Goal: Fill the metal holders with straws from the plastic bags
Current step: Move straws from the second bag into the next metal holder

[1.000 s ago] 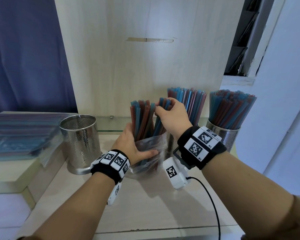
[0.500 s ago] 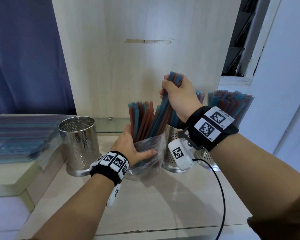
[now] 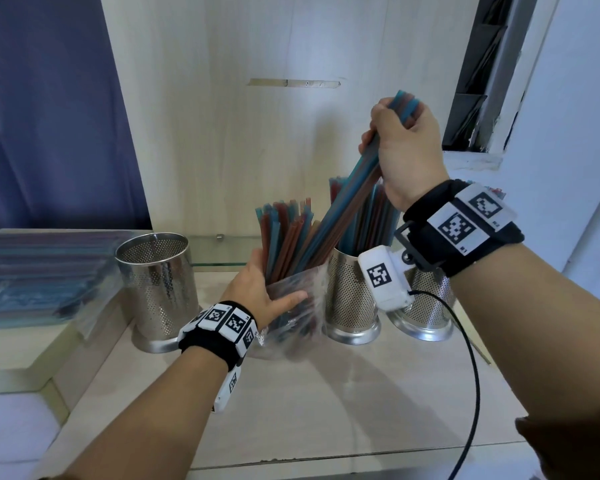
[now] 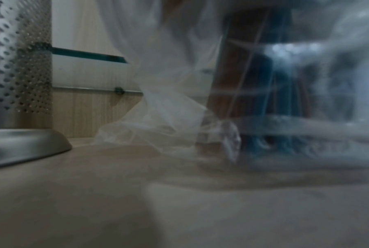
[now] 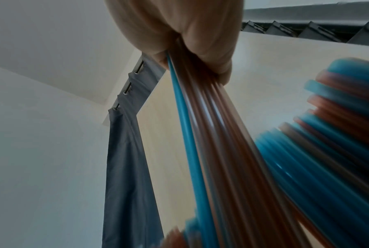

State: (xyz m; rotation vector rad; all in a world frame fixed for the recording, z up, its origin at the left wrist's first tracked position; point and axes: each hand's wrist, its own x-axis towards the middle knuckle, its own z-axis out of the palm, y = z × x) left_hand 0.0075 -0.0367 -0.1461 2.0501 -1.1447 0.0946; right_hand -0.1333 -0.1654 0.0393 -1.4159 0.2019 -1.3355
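Observation:
My left hand (image 3: 257,292) grips a clear plastic bag (image 3: 297,306) standing on the counter, with blue and red straws (image 3: 284,233) sticking out of its top. My right hand (image 3: 399,147) holds a bundle of straws (image 3: 347,199) near their upper ends, raised and slanted, with the lower ends still in the bag. In the right wrist view the fingers (image 5: 179,33) curl round that bundle (image 5: 211,134). An empty perforated metal holder (image 3: 158,289) stands left of the bag. Two holders (image 3: 352,299) (image 3: 426,306) right of it hold straws. The left wrist view shows the bag (image 4: 264,100) close up, blurred.
A stack of flat bags of straws (image 3: 39,271) lies on a raised ledge at the left. A wooden panel (image 3: 291,133) rises just behind the holders. A black cable (image 3: 471,375) hangs from my right wrist over the counter (image 3: 326,410). A blue curtain (image 3: 49,116) hangs at the back left.
My right hand has risen and moved right, drawing a bundle of straws most of the way out of the bag. My left hand has kept hold of the bag in place.

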